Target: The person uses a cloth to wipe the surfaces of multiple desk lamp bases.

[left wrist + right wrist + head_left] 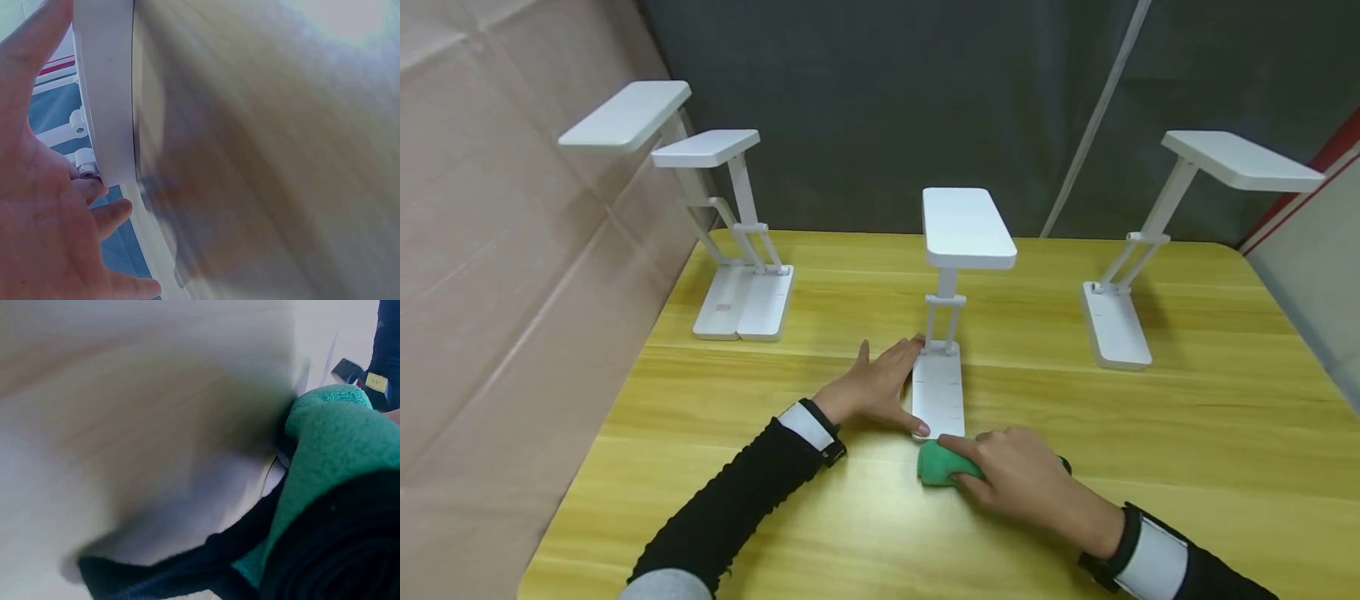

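Note:
In the head view, a white folding desk lamp [938,396] stands on the table in front of me, its flat head raised on a jointed stem. My left hand [880,387] holds its base lengthwise, the thumb at the near corner and the fingers at the hinge end. The left wrist view shows the base's side [107,94] between thumb and fingers, with the other fingers spread. My right hand [1018,475] grips a bunched green cloth [937,465] against the base's near end. Up close, the cloth [344,437] looks fuzzy, with dark material beside it.
Two more white lamps stand side by side at the back left, one with a near base [766,304] and one with a far base [722,304]. Another lamp [1117,329] is at the right. A dark curtain [850,117] hangs behind the wooden table [820,517].

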`<act>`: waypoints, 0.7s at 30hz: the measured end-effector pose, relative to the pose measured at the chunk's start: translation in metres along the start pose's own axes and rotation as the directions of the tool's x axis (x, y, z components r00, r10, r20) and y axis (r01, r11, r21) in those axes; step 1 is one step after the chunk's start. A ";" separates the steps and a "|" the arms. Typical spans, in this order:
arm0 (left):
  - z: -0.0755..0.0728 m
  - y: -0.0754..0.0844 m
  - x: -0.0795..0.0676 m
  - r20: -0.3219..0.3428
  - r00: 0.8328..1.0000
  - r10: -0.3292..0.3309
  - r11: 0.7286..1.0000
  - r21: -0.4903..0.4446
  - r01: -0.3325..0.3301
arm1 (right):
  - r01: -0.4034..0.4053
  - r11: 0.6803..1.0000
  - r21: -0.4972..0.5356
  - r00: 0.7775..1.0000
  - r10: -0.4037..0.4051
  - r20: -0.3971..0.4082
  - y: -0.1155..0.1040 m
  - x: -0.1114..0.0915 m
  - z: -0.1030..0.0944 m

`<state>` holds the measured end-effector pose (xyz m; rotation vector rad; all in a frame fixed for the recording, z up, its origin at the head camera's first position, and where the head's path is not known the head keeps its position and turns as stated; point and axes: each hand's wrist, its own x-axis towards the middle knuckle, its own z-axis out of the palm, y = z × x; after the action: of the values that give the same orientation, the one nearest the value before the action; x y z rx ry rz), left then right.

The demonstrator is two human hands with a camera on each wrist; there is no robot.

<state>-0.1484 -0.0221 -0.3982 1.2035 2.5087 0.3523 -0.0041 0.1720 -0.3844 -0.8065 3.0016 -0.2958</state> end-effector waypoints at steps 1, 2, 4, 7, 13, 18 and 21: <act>0.000 0.000 0.000 0.003 1.000 -0.004 1.000 -0.002 0.004 | -0.013 1.000 0.006 1.000 0.013 0.004 0.003 -0.004 -0.001; -0.001 0.001 0.000 0.006 1.000 -0.009 1.000 -0.007 0.009 | -0.028 1.000 0.008 1.000 0.028 0.012 0.006 -0.007 -0.003; -0.001 0.001 0.000 0.010 1.000 -0.018 1.000 -0.009 0.018 | -0.060 0.998 0.004 0.998 0.060 0.024 0.010 -0.015 -0.007; 0.000 0.000 -0.001 0.016 1.000 -0.019 1.000 -0.010 0.019 | -0.066 0.997 -0.032 0.997 0.067 0.036 0.013 -0.023 -0.014; 0.000 0.001 -0.001 0.020 1.000 -0.015 1.000 0.001 0.015 | 0.116 0.992 -0.053 0.993 -0.114 0.033 -0.013 -0.011 -0.017; -0.001 0.001 0.000 0.014 1.000 -0.007 1.000 0.000 0.007 | 0.181 0.976 -0.118 0.979 -0.190 -0.067 -0.023 0.019 0.004; -0.002 0.001 -0.001 0.016 1.000 -0.007 1.000 0.004 0.007 | 0.170 0.976 -0.134 0.977 -0.185 -0.108 -0.019 0.022 0.011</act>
<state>-0.1478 -0.0229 -0.3958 1.1938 2.5000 0.3352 -0.0132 0.1428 -0.3913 -1.1109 3.0887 -0.1666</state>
